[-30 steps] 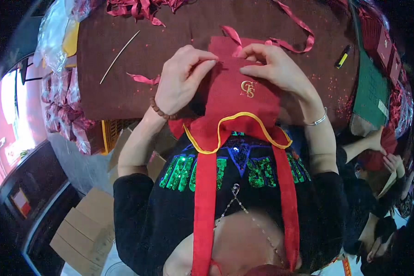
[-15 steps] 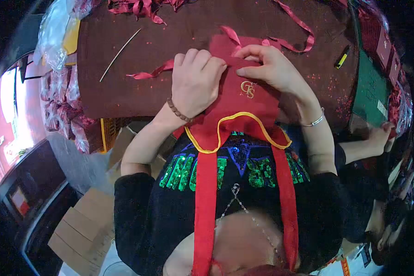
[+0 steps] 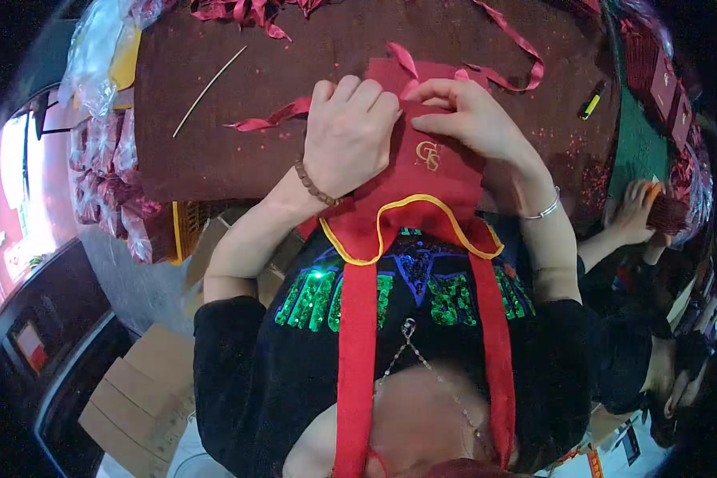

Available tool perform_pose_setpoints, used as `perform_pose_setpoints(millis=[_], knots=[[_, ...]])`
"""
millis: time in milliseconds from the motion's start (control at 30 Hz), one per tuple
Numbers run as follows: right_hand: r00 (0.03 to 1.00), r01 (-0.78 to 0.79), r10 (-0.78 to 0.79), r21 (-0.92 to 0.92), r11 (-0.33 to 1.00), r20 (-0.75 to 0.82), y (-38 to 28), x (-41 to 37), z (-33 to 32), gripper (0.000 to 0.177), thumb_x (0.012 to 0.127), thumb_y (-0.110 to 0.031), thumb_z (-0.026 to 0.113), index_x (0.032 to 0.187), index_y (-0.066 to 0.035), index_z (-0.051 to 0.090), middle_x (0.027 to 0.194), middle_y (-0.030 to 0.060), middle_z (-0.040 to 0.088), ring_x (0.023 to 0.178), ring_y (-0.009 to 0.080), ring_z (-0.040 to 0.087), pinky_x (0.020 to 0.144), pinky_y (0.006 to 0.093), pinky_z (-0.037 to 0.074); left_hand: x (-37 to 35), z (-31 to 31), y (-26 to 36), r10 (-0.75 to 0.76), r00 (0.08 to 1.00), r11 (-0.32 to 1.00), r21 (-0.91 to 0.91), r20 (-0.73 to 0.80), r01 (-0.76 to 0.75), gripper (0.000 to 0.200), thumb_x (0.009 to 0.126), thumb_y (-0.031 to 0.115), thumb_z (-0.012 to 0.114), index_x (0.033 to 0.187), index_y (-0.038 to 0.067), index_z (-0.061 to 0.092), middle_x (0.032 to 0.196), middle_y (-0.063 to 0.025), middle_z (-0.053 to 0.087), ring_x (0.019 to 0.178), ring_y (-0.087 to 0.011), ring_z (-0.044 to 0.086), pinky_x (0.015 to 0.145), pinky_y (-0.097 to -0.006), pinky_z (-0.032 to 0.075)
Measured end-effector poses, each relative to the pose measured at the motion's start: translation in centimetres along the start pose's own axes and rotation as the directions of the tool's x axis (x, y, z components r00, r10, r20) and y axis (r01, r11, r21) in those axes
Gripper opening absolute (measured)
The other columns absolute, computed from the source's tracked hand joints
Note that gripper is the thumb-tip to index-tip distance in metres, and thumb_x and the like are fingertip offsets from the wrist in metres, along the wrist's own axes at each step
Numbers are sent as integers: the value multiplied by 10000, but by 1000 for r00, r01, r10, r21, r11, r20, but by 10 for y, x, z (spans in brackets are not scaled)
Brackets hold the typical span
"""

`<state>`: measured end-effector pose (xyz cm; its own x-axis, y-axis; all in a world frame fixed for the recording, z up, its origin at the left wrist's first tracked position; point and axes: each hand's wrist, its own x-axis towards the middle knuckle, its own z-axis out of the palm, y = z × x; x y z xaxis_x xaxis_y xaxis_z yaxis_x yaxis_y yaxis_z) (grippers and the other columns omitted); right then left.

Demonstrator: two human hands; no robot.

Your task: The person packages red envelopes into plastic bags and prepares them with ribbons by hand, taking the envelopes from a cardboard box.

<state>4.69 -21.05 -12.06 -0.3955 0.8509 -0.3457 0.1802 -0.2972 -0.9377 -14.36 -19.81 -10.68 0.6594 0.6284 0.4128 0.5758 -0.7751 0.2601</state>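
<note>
A dark red cloth pouch (image 3: 442,177) with gold "GTS" letters lies at the table's front edge, against the red apron (image 3: 422,227) with yellow trim. My left hand (image 3: 349,131), with a wooden bead bracelet, is closed in a fist on the pouch's upper left side. Its fingertips are hidden. My right hand (image 3: 474,119), wearing a silver bangle, has its thumb and forefinger curled onto the upper part of the pouch. A pinkish-red ribbon (image 3: 275,118) sticks out left of my left hand, and another ribbon end (image 3: 403,60) rises above the pouch.
A thin pale stick (image 3: 209,92) lies on the brown tabletop (image 3: 215,167), with a yellow-and-black marker (image 3: 592,101) at the right. Loose ribbons (image 3: 247,12) lie at the back. Bagged goods (image 3: 103,159) stand left. A co-worker's hand (image 3: 636,211) is at the right beside dark red stacks (image 3: 668,215).
My left hand has shifted slightly right and up on the pouch, while my right hand stays nearly still. The co-worker's hand has moved left and up at the table's right side.
</note>
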Motion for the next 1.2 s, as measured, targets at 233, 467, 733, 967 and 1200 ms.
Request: perform_pose_setpoints(millis=[233,467,733,967,1200], knots=[[999,-6,2,122,992,34,2,0,-2,281,788,-57,589,1061,2,565,919,18,601,835,50,540,740,182,429,-8,5,-15,-80,997,988,-134,20,82,101,718,138,611,714,93,520,704,-49,489,697,-230,483,607,-353,332],[999,-29,25,90,995,41,0,-1,-2,285,797,-59,580,1073,8,559,934,22,597,859,53,535,752,181,428,-5,1,-4,-51,999,994,-91,11,52,102,734,123,613,734,79,522,691,-61,480,686,-244,483,601,-350,334],[999,49,-48,-64,997,12,0,0,-1,285,791,-52,585,1069,6,561,911,16,602,832,52,545,739,181,435,-5,2,-2,-51,999,997,-53,11,51,113,722,110,614,730,77,506,706,-60,479,694,-241,480,608,-349,333],[1000,25,-25,8,1000,12,3,2,-2,267,793,-49,583,1055,2,567,894,9,606,822,44,544,729,177,435,-6,6,-1,38,999,994,99,-32,-35,103,663,137,570,710,103,485,697,-48,457,698,-208,468,619,-343,319],[999,-8,9,-11,1000,35,-2,2,-1,258,794,-53,582,1047,-4,570,891,5,600,822,38,537,720,179,436,-3,1,0,99,995,989,108,8,-100,108,633,135,543,729,101,506,709,-44,463,717,-210,469,631,-348,330]])
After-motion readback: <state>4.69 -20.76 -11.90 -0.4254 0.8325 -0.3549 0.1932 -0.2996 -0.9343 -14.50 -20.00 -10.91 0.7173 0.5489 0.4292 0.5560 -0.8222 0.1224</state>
